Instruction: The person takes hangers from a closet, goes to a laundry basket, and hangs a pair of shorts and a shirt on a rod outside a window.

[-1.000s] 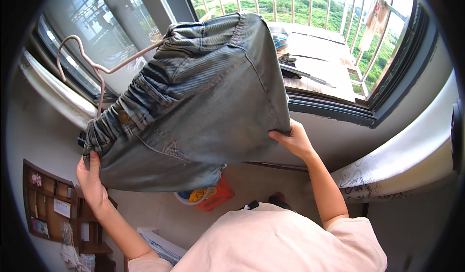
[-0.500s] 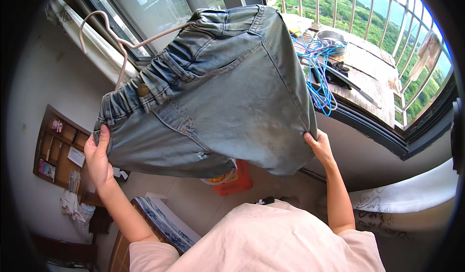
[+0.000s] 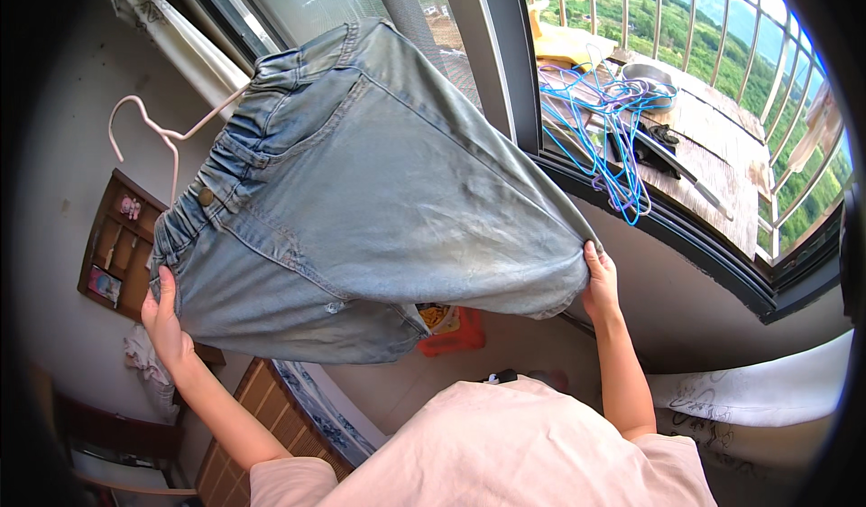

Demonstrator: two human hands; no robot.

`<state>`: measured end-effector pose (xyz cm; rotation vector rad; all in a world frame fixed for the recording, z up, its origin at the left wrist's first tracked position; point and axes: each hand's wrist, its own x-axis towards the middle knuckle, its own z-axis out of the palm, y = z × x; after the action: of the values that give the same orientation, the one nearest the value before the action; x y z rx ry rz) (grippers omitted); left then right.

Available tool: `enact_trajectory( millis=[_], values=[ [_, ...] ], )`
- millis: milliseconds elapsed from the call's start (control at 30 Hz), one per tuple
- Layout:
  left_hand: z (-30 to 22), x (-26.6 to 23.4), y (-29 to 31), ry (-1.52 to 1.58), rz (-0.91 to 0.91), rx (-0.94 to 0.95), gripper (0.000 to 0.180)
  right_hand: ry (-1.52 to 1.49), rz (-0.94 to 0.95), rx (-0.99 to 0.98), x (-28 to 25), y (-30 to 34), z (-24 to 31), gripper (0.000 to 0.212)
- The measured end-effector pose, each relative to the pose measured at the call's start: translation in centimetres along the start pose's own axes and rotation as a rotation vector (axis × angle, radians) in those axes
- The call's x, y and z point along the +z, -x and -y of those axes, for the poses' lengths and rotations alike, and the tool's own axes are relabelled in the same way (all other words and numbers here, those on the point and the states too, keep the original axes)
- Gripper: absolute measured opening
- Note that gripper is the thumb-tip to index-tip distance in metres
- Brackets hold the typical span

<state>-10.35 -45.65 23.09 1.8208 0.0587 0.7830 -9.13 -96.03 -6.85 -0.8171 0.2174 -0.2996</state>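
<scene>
A pair of faded blue denim shorts (image 3: 388,191) is stretched out in front of me, tilted, with its elastic waistband to the upper left. A pale pink hanger (image 3: 164,133) sits inside the waistband, its hook sticking out at the left. At the lower left, my left hand (image 3: 167,327) grips the shorts by the side near the waistband, thumb on top. Over on the right, my right hand (image 3: 600,281) pinches the hem corner of one leg. A brass button (image 3: 206,197) and a small frayed spot (image 3: 336,308) show on the front.
Beyond the open window, blue and purple hangers (image 3: 604,137) lie tangled on a weathered wooden board (image 3: 713,164) beside a round metal pan (image 3: 651,83). Metal bars (image 3: 690,20) enclose it. An orange-red stool (image 3: 460,331) stands below the shorts; a wooden wall shelf (image 3: 113,236) hangs at left.
The shorts and hanger have shifted left, with the waistband end dropping lower. My left hand has moved left and down; my right hand still holds the hem. The view has turned somewhat.
</scene>
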Motion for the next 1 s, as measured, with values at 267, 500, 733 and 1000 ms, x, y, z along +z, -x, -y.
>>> enact_trajectory(
  millis=[267, 500, 733, 1000],
  values=[
    [-2.2, -1.0, 3.9, -0.007, -0.299, -0.086, 0.052, -0.089, 0.284, 0.228, 0.7, 0.3, -1.0, 0.03],
    [-5.6, -1.8, 5.8, 0.201, -0.19, -0.138, 0.051, 0.074, 0.407, 0.324, 4.8, 0.2, -3.2, 0.025],
    [-7.8, -0.9, 8.1, 0.305, -0.181, -0.281, 0.045, 0.392, 0.678, 0.567, 10.7, 3.4, -11.1, 0.075],
    [-8.6, -0.6, 8.5, 0.307, -0.245, -0.389, 0.043, 0.048, 0.739, 1.038, 13.8, 7.0, -20.7, 0.073]
  ],
)
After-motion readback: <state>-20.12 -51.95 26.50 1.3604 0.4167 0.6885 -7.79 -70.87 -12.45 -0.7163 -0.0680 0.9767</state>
